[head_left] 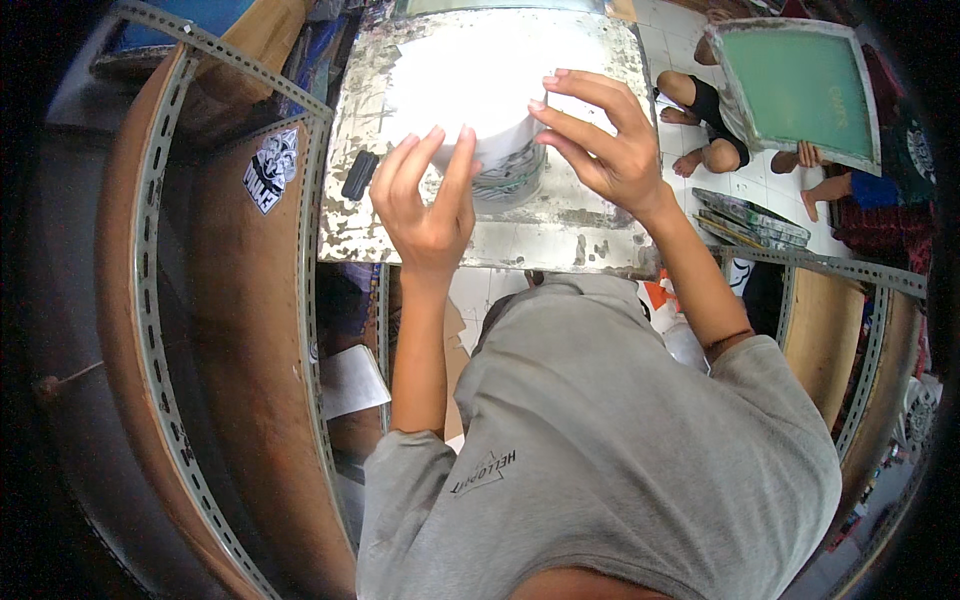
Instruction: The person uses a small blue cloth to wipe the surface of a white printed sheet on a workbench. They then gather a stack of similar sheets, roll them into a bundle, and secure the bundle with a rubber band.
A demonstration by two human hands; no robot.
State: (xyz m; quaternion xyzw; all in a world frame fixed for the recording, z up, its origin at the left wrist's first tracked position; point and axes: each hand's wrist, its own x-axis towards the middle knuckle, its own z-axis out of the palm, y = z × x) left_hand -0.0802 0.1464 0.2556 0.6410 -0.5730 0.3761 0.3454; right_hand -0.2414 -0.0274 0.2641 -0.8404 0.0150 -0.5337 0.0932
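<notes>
On a paint-spotted table (600,245) in front of me stands a round, see-through tub (508,185) with markings on its side. Its white top (490,90) is washed out by glare, so I cannot tell whether that is a lid or the contents. My left hand (428,200) is at the near left of the top, fingers stretched and apart, fingertips against its edge. At the right side is my right hand (610,145), its fingers spread and their tips at the rim. A small black ribbed object (360,176) lies left of the tub.
Slotted metal shelving (150,250) with brown boards rises close at my left; another rack (820,258) stands at my right. Beyond it, a person holds a green framed screen (800,90) over the tiled floor. Flat framed pieces (750,220) lie nearby.
</notes>
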